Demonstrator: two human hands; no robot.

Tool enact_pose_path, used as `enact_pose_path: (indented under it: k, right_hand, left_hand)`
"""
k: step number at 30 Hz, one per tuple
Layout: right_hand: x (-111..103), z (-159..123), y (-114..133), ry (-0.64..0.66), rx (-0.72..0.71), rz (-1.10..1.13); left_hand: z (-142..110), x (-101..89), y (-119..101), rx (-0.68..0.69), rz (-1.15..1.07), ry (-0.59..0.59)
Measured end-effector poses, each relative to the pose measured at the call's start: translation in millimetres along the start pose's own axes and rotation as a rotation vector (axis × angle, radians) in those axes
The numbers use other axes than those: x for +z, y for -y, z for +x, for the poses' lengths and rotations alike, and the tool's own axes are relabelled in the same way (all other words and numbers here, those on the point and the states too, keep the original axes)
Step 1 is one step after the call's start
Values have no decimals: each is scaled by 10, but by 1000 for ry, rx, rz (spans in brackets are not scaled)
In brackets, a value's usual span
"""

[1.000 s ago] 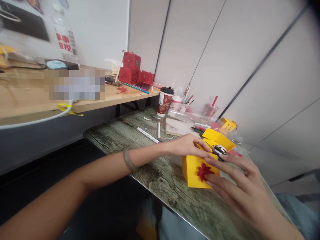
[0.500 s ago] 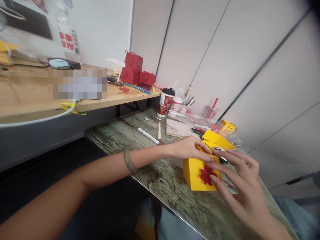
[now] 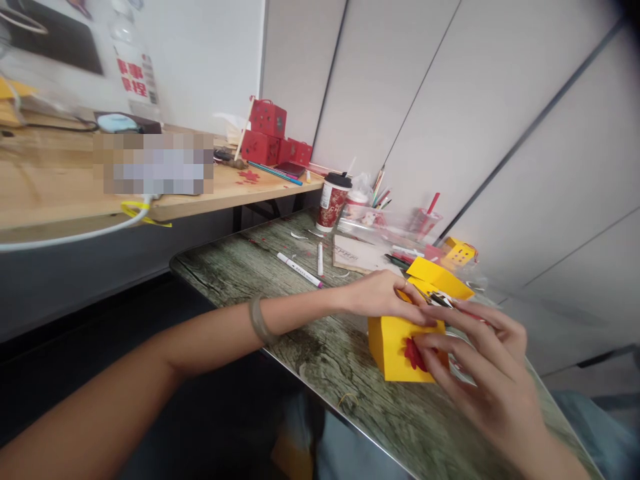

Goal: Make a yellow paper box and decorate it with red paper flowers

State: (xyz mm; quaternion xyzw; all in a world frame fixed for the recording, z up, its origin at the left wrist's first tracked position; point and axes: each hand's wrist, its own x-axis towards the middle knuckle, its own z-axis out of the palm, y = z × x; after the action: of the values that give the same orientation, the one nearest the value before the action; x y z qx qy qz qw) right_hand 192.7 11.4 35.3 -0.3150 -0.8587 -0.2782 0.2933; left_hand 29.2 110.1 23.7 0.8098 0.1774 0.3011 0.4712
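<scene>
A yellow paper box (image 3: pixel 395 353) stands on the dark wood-grain table (image 3: pixel 310 340), a red paper flower (image 3: pixel 413 355) lying against its front face. My left hand (image 3: pixel 383 293) reaches across from the left, its fingers closed over the box's top edge. At the flower, the thumb and index finger of my right hand (image 3: pixel 485 367) are brought together on its upper part, while the other fingers stretch above the box's right side. Part of the flower and the box's right side are hidden behind my right hand.
Behind the box lie folded yellow paper (image 3: pixel 440 279) and a white board (image 3: pixel 357 253). A marker (image 3: pixel 300 269) and a lidded paper cup (image 3: pixel 333 202) are further left. Red paper boxes (image 3: pixel 265 137) are stacked on the higher wooden desk (image 3: pixel 65 200). A yellow lantern-like box (image 3: pixel 459 251) stands at the back right.
My right thumb and index finger have come together on the red flower, covering more of it. My left hand keeps its hold on the box. The view has shifted slightly.
</scene>
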Motion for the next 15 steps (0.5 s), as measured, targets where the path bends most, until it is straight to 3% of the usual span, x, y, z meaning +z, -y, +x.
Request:
enact_pose_path:
  k: [6, 15]
  right_hand:
    - [-27, -5, 19, 8, 25, 15]
    - [-26, 15, 16, 140, -6, 46]
  left_hand:
    - [4, 4, 0, 0, 39, -9]
    - [-5, 7, -13, 42, 1, 13]
